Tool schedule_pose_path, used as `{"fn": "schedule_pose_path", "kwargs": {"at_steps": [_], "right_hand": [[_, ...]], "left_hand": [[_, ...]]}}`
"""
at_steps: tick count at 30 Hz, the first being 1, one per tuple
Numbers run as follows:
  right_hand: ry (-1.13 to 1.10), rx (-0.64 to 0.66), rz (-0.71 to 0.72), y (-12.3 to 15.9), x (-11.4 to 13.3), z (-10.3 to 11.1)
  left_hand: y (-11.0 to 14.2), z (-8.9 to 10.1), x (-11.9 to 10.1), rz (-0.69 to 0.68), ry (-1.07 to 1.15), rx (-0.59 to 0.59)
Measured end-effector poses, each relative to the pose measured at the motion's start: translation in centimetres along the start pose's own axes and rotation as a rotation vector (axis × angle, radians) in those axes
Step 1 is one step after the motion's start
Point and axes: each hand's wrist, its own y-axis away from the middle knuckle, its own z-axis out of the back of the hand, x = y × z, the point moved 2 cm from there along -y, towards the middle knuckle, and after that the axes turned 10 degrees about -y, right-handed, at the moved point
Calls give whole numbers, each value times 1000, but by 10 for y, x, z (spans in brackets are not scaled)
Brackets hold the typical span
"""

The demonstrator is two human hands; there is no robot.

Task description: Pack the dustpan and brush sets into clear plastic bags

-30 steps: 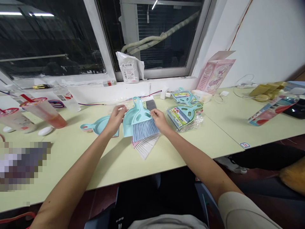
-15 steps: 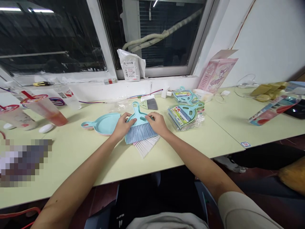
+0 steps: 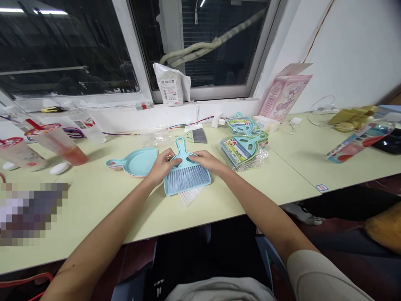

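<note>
A small teal dustpan (image 3: 200, 180) lies flat on the pale green table (image 3: 94, 196) with a blue-grey bristled brush (image 3: 184, 175) nested in it. My left hand (image 3: 162, 165) grips its left shoulder near the handle, fingers curled. From the other side my right hand (image 3: 205, 160) pinches the right shoulder. White bristles (image 3: 189, 195) of another brush poke out from underneath. A second teal dustpan (image 3: 134, 161) lies just left of my left hand.
Packaged brush-and-pan sets (image 3: 242, 149) are stacked to the right, with a loose grey brush (image 3: 197, 135) behind. Drink cups (image 3: 58, 144) stand at the left. A pink box (image 3: 283, 94) leans on the wall, and a white bag (image 3: 171, 85) sits on the sill.
The tilted dustpan and brush have been laid flat and pressed together, and the set slid toward me over the white bristles. Both hands closed onto its shoulders.
</note>
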Motion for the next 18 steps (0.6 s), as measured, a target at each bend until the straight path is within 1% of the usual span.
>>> {"fn": "schedule_pose_path", "kwargs": {"at_steps": [2,4,7,9,13,18], "right_hand": [[-10,25,-57,2,-1,-1],[35,50,-72,3,-2,-1],[108,50,-29,4,-1,-1],[114,31,2,5,1,-2],[101,-7,13,8,5,-4],[63,-16,-26,6,3,-3]], "left_hand": [[2,-3,-2,-3,15,42],[3,-5,-2,6,4,68],[4,-9,0,17,-9,101],[3,-10,2,2,-15,121],[3,-10,3,-23,-23,110],[5,-14,1,-12,-13,92]]}}
